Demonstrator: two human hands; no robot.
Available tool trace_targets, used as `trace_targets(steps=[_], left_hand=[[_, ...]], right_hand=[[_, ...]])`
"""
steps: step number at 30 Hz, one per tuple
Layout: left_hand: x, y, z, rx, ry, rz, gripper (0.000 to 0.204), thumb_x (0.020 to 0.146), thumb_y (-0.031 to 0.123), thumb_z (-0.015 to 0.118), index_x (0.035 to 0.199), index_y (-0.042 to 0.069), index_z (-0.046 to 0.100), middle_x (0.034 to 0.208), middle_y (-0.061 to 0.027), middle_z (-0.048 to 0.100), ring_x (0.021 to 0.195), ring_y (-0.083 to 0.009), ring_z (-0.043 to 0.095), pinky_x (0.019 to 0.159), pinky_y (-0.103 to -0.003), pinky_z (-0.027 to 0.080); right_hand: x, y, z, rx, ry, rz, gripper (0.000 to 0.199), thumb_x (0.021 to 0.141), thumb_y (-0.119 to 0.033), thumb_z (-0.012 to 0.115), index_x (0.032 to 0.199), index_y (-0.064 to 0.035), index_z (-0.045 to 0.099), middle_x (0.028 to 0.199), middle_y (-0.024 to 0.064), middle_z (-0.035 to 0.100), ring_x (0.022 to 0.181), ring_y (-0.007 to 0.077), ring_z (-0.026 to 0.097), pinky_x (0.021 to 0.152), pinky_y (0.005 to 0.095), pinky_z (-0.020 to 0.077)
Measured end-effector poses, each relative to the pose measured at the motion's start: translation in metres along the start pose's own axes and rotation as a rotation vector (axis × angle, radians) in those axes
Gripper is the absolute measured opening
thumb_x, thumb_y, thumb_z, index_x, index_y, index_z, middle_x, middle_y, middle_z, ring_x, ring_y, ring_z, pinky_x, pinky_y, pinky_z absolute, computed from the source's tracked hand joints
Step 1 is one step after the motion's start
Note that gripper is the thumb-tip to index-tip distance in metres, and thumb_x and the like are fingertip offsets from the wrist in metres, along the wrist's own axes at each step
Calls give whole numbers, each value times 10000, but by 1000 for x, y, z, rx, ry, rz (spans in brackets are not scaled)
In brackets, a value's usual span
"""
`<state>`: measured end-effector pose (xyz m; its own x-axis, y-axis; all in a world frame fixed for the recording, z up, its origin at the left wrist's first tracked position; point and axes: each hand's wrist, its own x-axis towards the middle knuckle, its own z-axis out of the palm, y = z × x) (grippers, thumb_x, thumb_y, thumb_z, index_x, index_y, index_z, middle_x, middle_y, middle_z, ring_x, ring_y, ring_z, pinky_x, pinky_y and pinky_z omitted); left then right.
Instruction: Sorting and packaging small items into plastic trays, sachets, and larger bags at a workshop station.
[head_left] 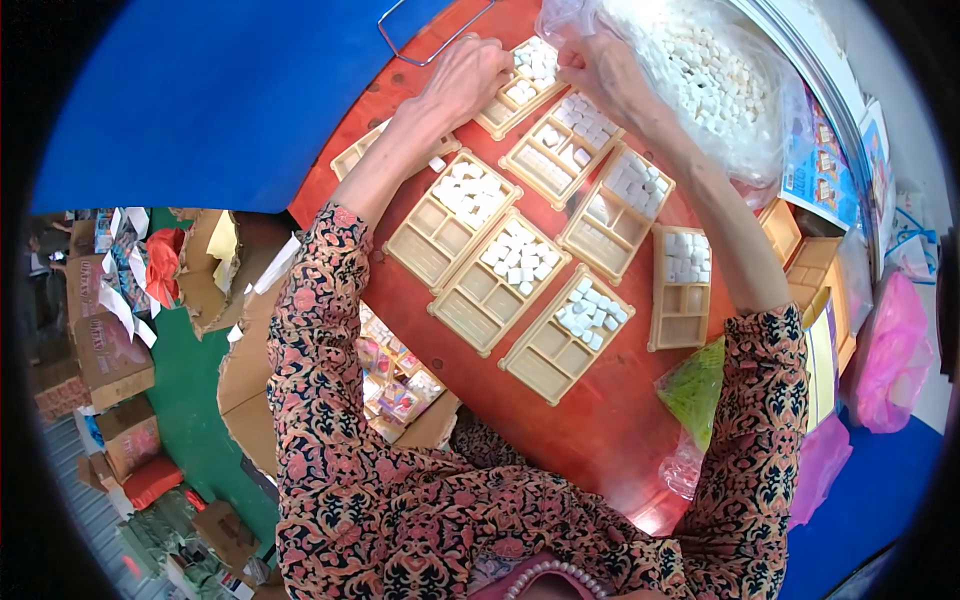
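Several beige compartment trays (436,247) lie on the red table, each with small white blocks (521,256) heaped in its largest compartment. At the far end stands another such tray (497,122), its far compartment filled with white blocks (537,60). My left hand (468,82) is at this tray's left side, fingers curled and their tips hidden. On its right side my right hand (608,72) is closed, fingertips bent toward the blocks; whatever it holds is too small to make out. A clear plastic bag (715,85) of white blocks lies right beside my right hand.
A partly covered tray (352,150) lies under my left forearm. Green net material (695,388) rests by my right sleeve. Boxes of colourful packets (395,385) stand below the table's left edge. Beige trays (815,262) and pink bags (890,355) are at the right.
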<state>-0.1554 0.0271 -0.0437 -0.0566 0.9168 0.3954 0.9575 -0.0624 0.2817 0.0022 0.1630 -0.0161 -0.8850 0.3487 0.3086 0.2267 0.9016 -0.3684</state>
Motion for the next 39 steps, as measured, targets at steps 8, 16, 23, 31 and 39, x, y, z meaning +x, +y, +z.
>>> trace_targets(steps=[8,16,23,31,39], left_hand=[[13,0,-4,131,-201,-58,119,745,95,629,724,-21,613,784,-175,602,793,-347,577,695,-432,459],[9,3,-7,136,-109,9,81,718,35,597,708,-42,573,730,-212,579,722,-380,567,638,-448,448],[9,6,-9,104,-60,-36,62,711,30,603,727,-28,593,720,-199,598,707,-353,591,621,-425,460],[-7,-2,-25,-235,59,-186,135,669,41,582,765,-31,645,703,-206,616,707,-350,613,687,-423,477],[-25,26,-64,-233,-100,-274,108,722,43,585,772,-43,626,706,-193,635,658,-293,641,602,-369,488]], right_hand=[[0,-2,-2,132,75,61,74,695,-104,675,713,-38,646,680,148,620,632,312,605,603,380,471],[-1,1,9,-23,56,-128,68,715,-46,573,735,-5,623,670,166,591,594,307,563,579,363,440],[2,-16,15,34,134,-245,60,726,-38,595,754,14,607,651,162,578,583,303,559,575,366,440],[-7,-20,55,137,263,-419,156,728,-72,689,835,3,603,741,140,594,706,318,569,650,377,456],[-12,-28,55,-190,424,-713,210,705,-45,622,897,33,587,744,118,532,706,262,555,646,348,457]])
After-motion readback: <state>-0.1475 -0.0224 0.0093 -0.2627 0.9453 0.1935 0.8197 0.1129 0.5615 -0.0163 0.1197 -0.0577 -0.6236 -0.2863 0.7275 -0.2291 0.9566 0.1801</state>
